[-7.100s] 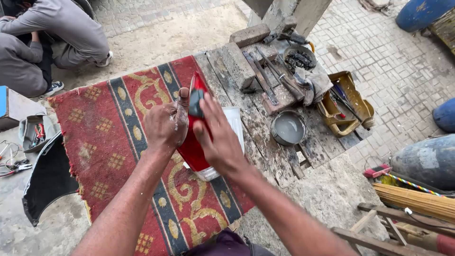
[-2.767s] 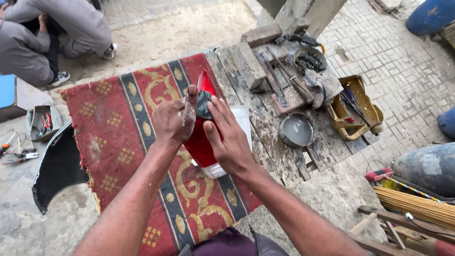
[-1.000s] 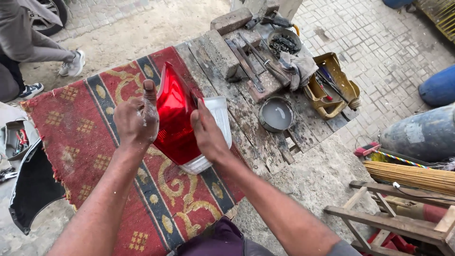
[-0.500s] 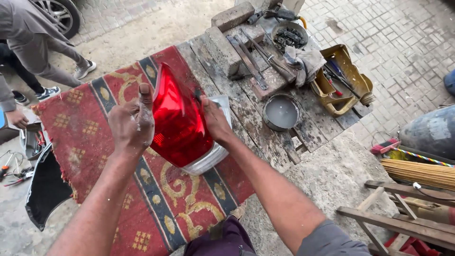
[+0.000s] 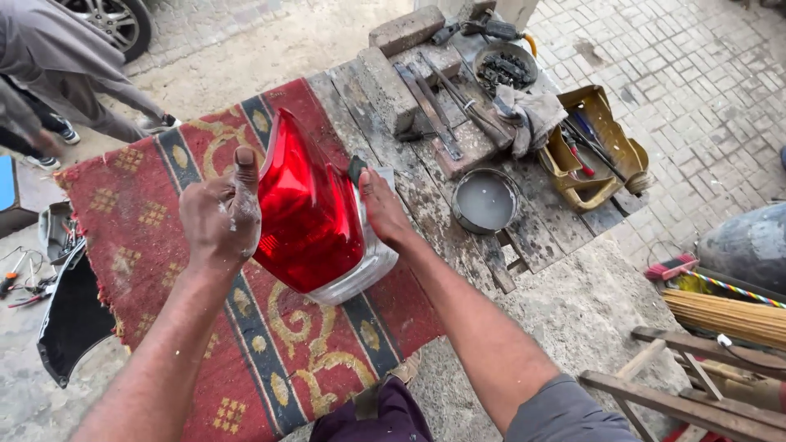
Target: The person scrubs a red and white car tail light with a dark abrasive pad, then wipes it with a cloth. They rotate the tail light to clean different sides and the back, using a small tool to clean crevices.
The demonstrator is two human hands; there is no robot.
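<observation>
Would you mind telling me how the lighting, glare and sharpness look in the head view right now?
In the head view, soft even daylight with no hard shadows; the red tail light shows bright glossy reflections between the left hand and right hand; the centre is sharp; the bench planks splay outward, suggesting wide-angle distortion.

Glossy red plastic tail light [image 5: 307, 209] over a woven patterned rug [image 5: 131, 205], beside a rough, weathered wooden table [image 5: 426, 184] and a dull metal bowl [image 5: 485, 200].

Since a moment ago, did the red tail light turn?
Yes. The red tail light was edge-on above the patterned rug; it has swung round, so its broad shiny face shows between both hands.
</observation>
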